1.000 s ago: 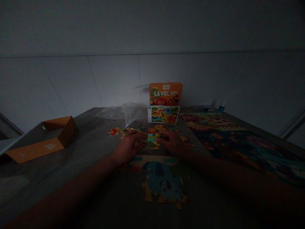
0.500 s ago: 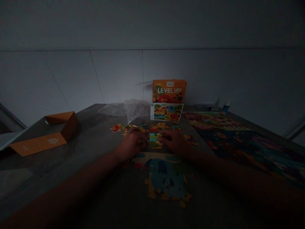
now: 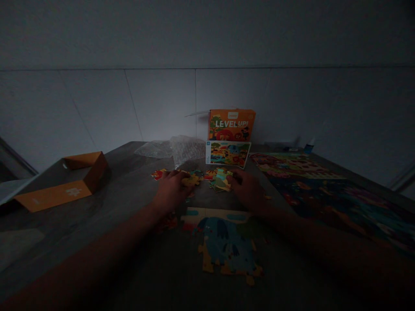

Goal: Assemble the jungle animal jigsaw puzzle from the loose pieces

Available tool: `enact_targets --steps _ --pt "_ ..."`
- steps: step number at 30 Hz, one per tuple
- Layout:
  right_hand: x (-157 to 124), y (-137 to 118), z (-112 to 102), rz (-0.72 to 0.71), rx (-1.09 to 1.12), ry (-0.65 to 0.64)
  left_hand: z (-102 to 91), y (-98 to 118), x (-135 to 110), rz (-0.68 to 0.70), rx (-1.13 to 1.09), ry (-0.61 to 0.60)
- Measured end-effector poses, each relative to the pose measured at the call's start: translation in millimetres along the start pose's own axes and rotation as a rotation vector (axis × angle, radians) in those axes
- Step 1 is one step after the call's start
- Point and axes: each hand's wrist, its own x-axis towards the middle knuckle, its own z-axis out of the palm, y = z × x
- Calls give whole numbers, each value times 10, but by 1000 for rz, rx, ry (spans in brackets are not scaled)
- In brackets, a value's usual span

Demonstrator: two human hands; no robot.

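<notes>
The room is dim. My left hand (image 3: 171,190) lies on the grey table (image 3: 129,203), its fingers curled over a yellow puzzle piece (image 3: 192,179) among loose pieces (image 3: 158,174). My right hand (image 3: 247,190) grips the right edge of a small joined cluster of pieces (image 3: 220,180), which looks slightly tilted. A partly built puzzle section with a blue elephant (image 3: 227,247) lies nearer to me, between my forearms.
An orange "LEVEL UP!" box (image 3: 231,124) stands against the wall with a picture card (image 3: 228,153) leaning on it. Clear plastic bags (image 3: 184,147) lie to its left. An open orange box (image 3: 65,183) sits far left. Large finished puzzles (image 3: 324,190) cover the right side.
My hands have drawn apart. The right hand carried the joined cluster away from me toward the picture card, and the left hand shifted left onto the loose pieces.
</notes>
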Motion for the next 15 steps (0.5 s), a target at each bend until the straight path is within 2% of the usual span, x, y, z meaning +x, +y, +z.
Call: enact_targets --steps 2,4,7,15 --pt "48 46 -12 42 -48 6 8 -36 5 -138 84 -41" --pt "88 93 -9 51 -89 -14 12 -46 -6 -213 117 -104" --pt "115 145 15 43 -132 -25 2 -22 -34 -223 91 -165" --pt "103 222 85 -37 -205 -41 -16 8 -61 -281 67 -130"
